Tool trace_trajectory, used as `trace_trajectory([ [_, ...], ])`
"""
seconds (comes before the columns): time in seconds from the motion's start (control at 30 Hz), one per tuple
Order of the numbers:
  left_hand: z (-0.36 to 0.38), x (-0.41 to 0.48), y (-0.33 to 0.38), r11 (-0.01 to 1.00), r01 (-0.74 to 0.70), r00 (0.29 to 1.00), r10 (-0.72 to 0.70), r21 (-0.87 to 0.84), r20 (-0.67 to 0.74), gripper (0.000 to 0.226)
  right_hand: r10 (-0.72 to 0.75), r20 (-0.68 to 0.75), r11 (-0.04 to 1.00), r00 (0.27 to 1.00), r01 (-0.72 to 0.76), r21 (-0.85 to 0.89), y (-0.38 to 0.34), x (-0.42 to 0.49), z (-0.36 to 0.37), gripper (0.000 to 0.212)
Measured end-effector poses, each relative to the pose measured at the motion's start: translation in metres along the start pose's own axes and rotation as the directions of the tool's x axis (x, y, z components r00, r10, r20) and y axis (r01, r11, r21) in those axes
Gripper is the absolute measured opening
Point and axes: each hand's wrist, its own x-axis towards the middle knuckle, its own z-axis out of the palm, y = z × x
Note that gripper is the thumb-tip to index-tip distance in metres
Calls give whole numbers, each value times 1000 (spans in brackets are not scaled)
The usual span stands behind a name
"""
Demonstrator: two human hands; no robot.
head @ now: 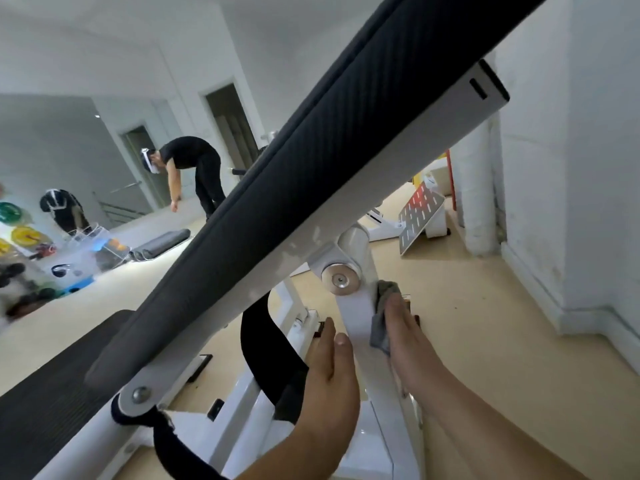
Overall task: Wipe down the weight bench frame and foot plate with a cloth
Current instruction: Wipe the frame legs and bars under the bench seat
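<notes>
White frame point(360, 320), grey cloth point(381, 327), black pad point(311, 161) with what looks like a diagonal weave, beige floor point(485, 323).

On my feed, white walls point(606, 150) fill the right side above a beige floor point(485, 323). A dark doorway point(228, 119) stands at upper left, and a person in black point(194, 164) bends over near it. A rolled grey mat point(162, 245) lies lower, with coloured weight plates point(15, 223) at far left.

Cloth point(380, 330) on the strut point(358, 317) below the pivot bolt point(340, 279), left hand point(329, 386) opposite
</notes>
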Motion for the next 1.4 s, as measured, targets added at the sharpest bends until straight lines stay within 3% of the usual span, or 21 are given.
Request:
trace_trajectory([
  [0.13, 6, -1, -12, 999, 42, 999, -41, -7, 32, 52, 152, 61, 986, 987, -147, -78, 19, -11, -9, 43],
  [0.3, 15, 1, -29, 1000, -30, 997, 30, 6, 68, 49, -127, 62, 991, 990, 125, 43, -5, -6, 2, 68],
  [0.43, 26, 3, -35, 999, -40, 994, 43, -31, 96, 38, -211, 21, 977, 977, 210, 23, 18, 9, 6, 64],
  [0.57, 27, 2, -50, 999, -11, 995, 15, -38, 103, 41, 49, 64, 999, 997, -48, -13, 73, 2, -1, 55],
  [0.63, 24, 0, -58, 1000, 18, 992, -20, 19, 129, 47, 110, 77, 994, 991, -110, -3, 72, -6, -1, 60],
  [0.7, 23, 0, -69, 996, 45, 987, -56, 76, 150, 60, 22, 30, 1000, 999, -22, 1, 57, -8, 3, 62],
  [0.8, 24, 2, -78, 989, 108, 981, -123, 105, 150, 64, -99, -31, 995, 995, 100, 19, 40, 3, 14, 48],
  [0.9, 26, 1, -84, 985, 113, 977, -134, 134, 163, 54, -175, -138, 981, 975, 160, -113, 74, 11, 19, 69],
  [1.0, 28, -1, -99, 975, 97, 978, -131, 199, 165, 53, 24, -161, 996, 987, -37, -81, 140, 10, 13, 79],
  [1.13, 29, -5, -125, 949, 138, 966, -191, 282, 172, 86, 234, -88, 965, 968, -242, -101, 192, 5, 4, 51],
  [1.17, 31, -6, -133, 944, 160, 962, -215, 288, 171, 90, 222, -108, 968, 969, -232, -97, 191, 2, 7, 49],
  [1.23, 30, -8, -136, 938, 188, 955, -244, 290, 171, 96, 58, -209, 989, 976, -85, -125, 182, -4, 16, 49],
  [1.33, 33, -10, -129, 933, 237, 936, -293, 270, 193, 61, -139, -305, 971, 942, 69, -230, 171, -14, 32, 59],
  [1.4, 31, -11, -132, 923, 266, 934, -318, 279, 162, 51, -79, -340, 980, 937, 11, -199, 184, -18, 35, 59],
])
